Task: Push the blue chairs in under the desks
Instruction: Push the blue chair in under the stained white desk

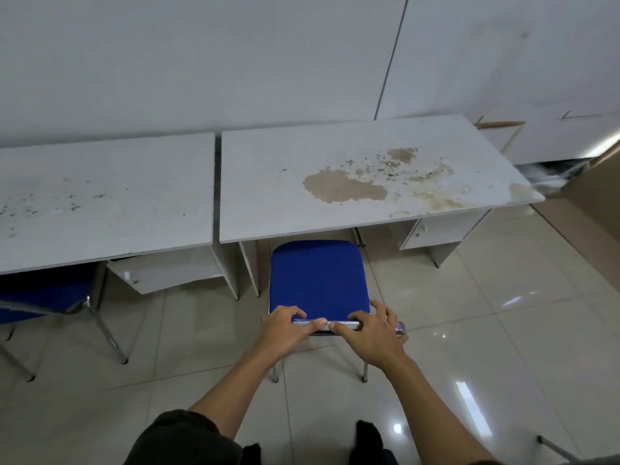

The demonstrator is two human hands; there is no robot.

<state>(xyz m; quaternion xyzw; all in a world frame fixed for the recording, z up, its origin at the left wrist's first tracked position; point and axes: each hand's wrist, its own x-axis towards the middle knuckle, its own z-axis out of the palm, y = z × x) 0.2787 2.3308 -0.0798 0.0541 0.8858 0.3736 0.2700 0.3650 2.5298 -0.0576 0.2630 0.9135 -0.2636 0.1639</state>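
hands, left hand [283,325] and right hand [372,330], clasp blue chair [318,280] backrest before stained desk [352,182].

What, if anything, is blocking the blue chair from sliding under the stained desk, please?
Nothing visible. The blue chair faces the open kneehole of the stained desk, between its side panel and drawer unit; its front edge is already at the desk's edge.

Two counters stand side by side against the far wall, the left counter [100,196] just beside the right counter [352,182]. One chair [318,280] sits before the right counter, its far edge under it; both hands rest on its near edge. Another chair [43,297] sits under the left counter.
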